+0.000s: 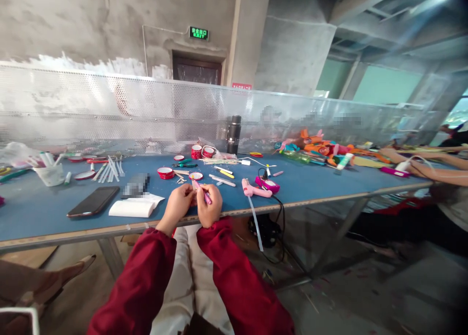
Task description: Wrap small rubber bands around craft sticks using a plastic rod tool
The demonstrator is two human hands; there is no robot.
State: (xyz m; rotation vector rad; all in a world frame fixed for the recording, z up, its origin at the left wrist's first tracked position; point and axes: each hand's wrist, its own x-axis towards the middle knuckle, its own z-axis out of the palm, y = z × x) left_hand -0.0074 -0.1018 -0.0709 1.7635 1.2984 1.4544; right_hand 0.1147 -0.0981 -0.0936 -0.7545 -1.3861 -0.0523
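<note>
My right hand (210, 206) is closed around a pink-purple marker pen (207, 197), which slants up to the left over the table's front edge. My left hand (178, 203) meets it with the fingers pinched together; whatever is between them is hidden. Just beyond my hands lie a small round red-rimmed piece (195, 176), short wooden sticks and several slim pens (223, 180). A stack of red-rimmed rings (165, 173) sits behind my left hand, near dark-green-handled pliers (185, 163).
A pink glue gun (256, 189) lies to the right, its long glue stick (256, 223) hanging past the edge. Left are a white roll (131, 208), a phone (93, 202) and a pen cup (49, 175). A black thermos (234, 134) stands behind. Another person's arm (438, 173) reaches in at right.
</note>
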